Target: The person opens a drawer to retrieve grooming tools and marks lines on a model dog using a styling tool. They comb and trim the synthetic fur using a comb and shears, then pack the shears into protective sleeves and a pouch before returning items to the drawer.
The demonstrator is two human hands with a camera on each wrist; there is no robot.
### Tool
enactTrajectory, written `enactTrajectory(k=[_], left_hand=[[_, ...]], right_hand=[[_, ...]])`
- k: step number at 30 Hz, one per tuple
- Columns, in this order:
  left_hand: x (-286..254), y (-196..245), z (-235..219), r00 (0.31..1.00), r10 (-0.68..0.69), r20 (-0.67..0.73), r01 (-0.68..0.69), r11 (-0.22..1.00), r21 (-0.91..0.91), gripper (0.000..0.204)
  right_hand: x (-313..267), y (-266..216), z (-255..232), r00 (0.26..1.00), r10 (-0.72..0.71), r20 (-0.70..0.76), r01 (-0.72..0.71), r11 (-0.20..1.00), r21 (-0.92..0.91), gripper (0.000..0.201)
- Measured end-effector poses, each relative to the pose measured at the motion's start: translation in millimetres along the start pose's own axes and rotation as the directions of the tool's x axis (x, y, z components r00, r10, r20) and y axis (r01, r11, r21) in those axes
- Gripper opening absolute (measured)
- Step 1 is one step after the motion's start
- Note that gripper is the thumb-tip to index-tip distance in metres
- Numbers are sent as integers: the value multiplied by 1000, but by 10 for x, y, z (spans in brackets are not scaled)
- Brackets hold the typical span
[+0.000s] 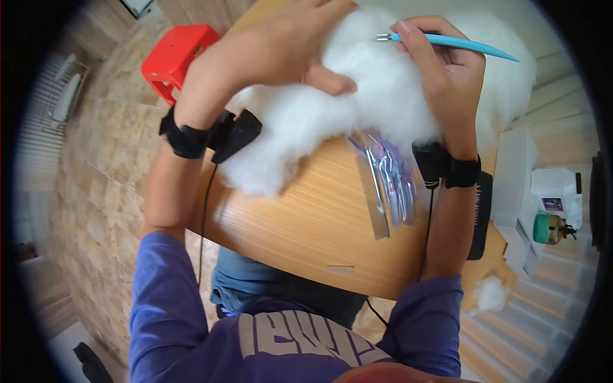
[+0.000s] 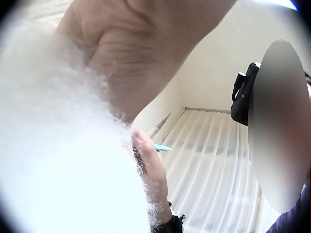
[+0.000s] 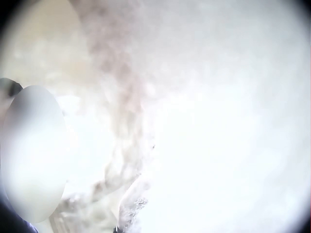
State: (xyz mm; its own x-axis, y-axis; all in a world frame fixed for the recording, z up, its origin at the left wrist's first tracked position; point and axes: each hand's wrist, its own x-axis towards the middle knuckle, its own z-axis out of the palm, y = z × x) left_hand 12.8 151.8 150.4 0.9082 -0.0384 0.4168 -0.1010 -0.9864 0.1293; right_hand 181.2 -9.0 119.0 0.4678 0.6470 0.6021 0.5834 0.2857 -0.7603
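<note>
A large white fluffy mass (image 1: 367, 60), like thick fur, lies across the far side of the wooden table (image 1: 287, 210). My left hand (image 1: 281, 48) rests over its left part, thumb stretched out to the right; its fingertips run toward the top edge of the head view. My right hand (image 1: 447, 67) pinches a slim light-blue pen-like tool (image 1: 469, 45) between thumb and fingers. The tool's two-pronged metal tip points left, close over the fluff. In the left wrist view, the right hand (image 2: 153, 170) shows behind the white mass (image 2: 68, 155). White fluff fills most of the right wrist view.
A metal comb (image 1: 371, 198) and several scissor-like tools (image 1: 396, 182) lie below the fluff. A red stool (image 1: 179, 57) stands on the floor at left. On the right are a white jug (image 1: 554, 185), a green pump bottle (image 1: 550, 228) and a loose white tuft (image 1: 490, 293).
</note>
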Motion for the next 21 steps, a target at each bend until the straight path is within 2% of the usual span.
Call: enactTrajectory(k=[1,3,4,5,6,8,9,11,12,13,15,17,19,21], left_hand=[[14,45,-26,1000,-16,-21,15,999,-35,86],[38,-126,147,997,57,-46,-58,998,-35,89],[25,-208,255,998,15,-59,-20,997,-79,89],[45,-220,282,997,-30,-69,21,992,-122,89],[61,-236,283,998,-14,-53,8,995,-104,89],[74,-230,246,997,-74,35,79,976,-202,96],[76,-225,242,997,-56,60,66,981,-182,96],[77,-213,251,999,-47,-15,44,984,-171,88],[87,-200,245,1000,-22,10,24,988,-154,88],[96,-183,235,999,-36,7,37,987,-154,87],[128,-138,193,999,-25,32,29,991,-134,87],[153,-100,152,986,-109,127,134,970,-202,100],[142,-167,183,985,-91,144,117,975,-190,100],[160,-162,187,985,-77,152,105,976,-189,100]], right_hand=[[13,18,-24,1000,-10,-25,10,1000,14,13],[21,63,-97,993,-34,114,32,999,14,12],[20,52,-136,995,-41,88,40,999,21,12],[21,31,-168,973,-11,232,9,1000,9,11],[21,17,-184,929,20,371,-20,1000,-3,11],[17,-8,-143,944,-8,331,-9,999,49,11],[10,-6,-115,950,-25,312,0,997,80,12],[22,55,-70,956,-84,280,52,991,121,12],[28,85,-65,950,-138,279,102,985,140,13],[32,85,-87,960,-139,241,105,983,151,13],[44,65,-146,966,7,258,-19,999,41,13],[13,106,-110,979,-37,201,15,993,113,13],[-2,67,-99,985,-79,154,52,983,173,13],[8,-68,-157,902,-110,417,136,990,-32,14]])
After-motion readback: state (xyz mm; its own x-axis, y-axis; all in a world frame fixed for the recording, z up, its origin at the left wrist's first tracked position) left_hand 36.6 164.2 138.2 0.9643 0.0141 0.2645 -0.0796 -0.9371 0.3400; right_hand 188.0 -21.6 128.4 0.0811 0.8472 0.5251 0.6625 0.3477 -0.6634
